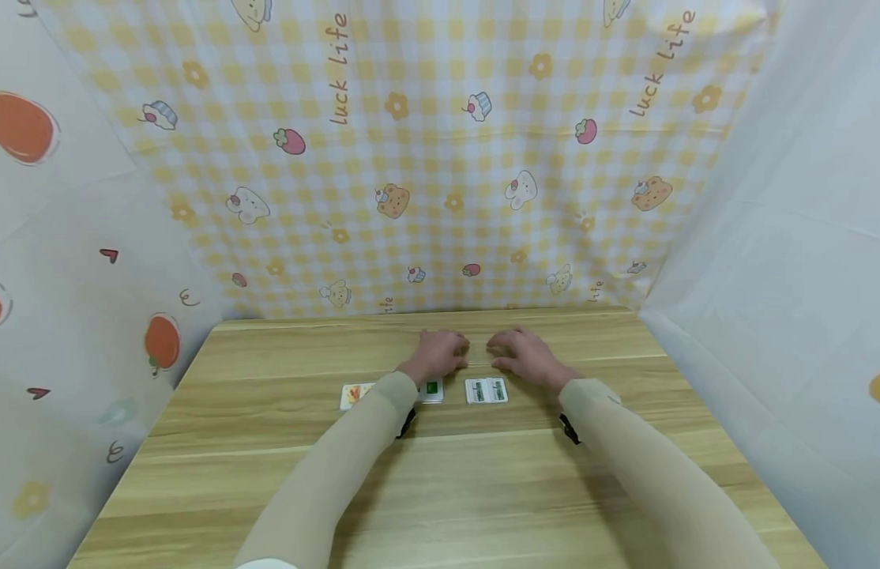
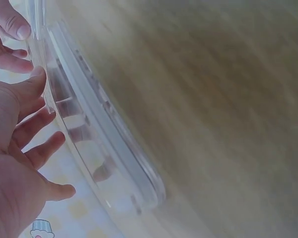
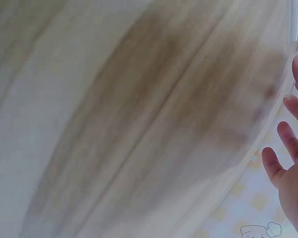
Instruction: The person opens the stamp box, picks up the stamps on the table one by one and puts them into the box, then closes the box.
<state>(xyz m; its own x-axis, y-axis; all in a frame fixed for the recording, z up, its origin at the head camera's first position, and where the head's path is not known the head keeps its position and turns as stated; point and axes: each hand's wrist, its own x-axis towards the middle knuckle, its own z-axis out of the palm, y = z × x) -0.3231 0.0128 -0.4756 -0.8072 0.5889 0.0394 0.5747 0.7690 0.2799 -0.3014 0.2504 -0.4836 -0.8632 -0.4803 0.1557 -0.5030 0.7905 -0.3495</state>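
Note:
My left hand and right hand face each other low over the wooden table, fingers spread. In the left wrist view, the fingertips of both hands come near or touch a thin clear plastic piece. Whether either hand pinches it cannot be told. Beside the left fingers lies a clear, rounded flat piece, blurred. Nearer the body, two picture cards lie side by side. A card with a green picture shows beside the left sleeve, and an orange-picture card lies farther left, partly hidden.
The wooden table reaches back to a yellow checked cloth. White cloths hang at the left and right. Each wrist carries a dark band, and the left forearm covers part of the card row.

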